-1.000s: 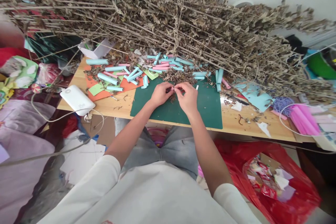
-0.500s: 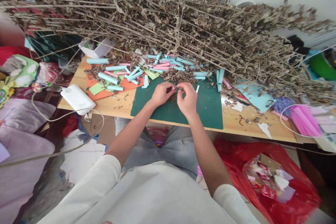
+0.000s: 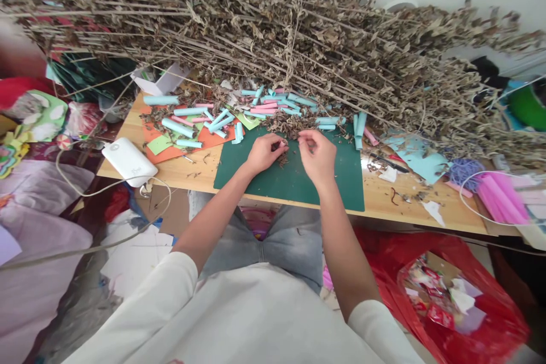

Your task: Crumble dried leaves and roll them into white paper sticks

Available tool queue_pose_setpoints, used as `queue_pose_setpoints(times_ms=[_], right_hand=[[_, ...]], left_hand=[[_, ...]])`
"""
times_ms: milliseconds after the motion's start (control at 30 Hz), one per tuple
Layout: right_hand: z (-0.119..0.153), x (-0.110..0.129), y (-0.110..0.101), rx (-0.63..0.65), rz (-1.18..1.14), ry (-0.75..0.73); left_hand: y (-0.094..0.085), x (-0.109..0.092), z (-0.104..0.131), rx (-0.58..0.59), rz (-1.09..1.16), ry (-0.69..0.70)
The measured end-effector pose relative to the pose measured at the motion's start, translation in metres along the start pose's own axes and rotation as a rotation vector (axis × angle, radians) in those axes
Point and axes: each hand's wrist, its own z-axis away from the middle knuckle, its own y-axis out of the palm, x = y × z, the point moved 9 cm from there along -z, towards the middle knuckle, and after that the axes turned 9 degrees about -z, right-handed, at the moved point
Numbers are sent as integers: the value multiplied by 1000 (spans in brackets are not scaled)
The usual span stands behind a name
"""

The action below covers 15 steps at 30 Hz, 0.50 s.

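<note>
Above the green cutting mat (image 3: 341, 182), my left hand (image 3: 264, 153) is closed around a small pink paper tube (image 3: 283, 144), mostly covered by the fingers. My right hand (image 3: 319, 159) is a short way to its right, thumb and fingertips pinched together beside a heap of crumbled dried leaves (image 3: 288, 124). Whatever is between those fingertips is too small to make out. A few leaf crumbs lie on the mat below the hands. Several rolled blue paper tubes (image 3: 177, 127) and pink ones are scattered behind the mat.
Long dried plant stalks (image 3: 239, 28) are piled across the back. At left sit a white power bank (image 3: 129, 162) with a cable and orange paper (image 3: 154, 147). Blue paper (image 3: 420, 156), a dark pen-like tool (image 3: 389, 164) and scraps lie right. A red bag (image 3: 503, 290) of waste stands below.
My right hand has moved right, away from my left hand, and stays pinched near the leaf heap. The left hand keeps its hold on the pink tube in nearly the same place.
</note>
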Motion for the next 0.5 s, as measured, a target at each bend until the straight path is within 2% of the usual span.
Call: queue_pose_setpoints(times_ms=[100,200,300,500], right_hand=[[13,-21,-22,-31,367,175],[27,-37,-25,65,592,340],[35,-42,-17,145,660,419],[36,-45,-13,113,623,373]], left_hand=[[0,0,0,-3,4,-8],[-1,0,0,-3,12,-14],[-2,0,-1,-6,18,-24],[-2,0,0,-14,38,-25]])
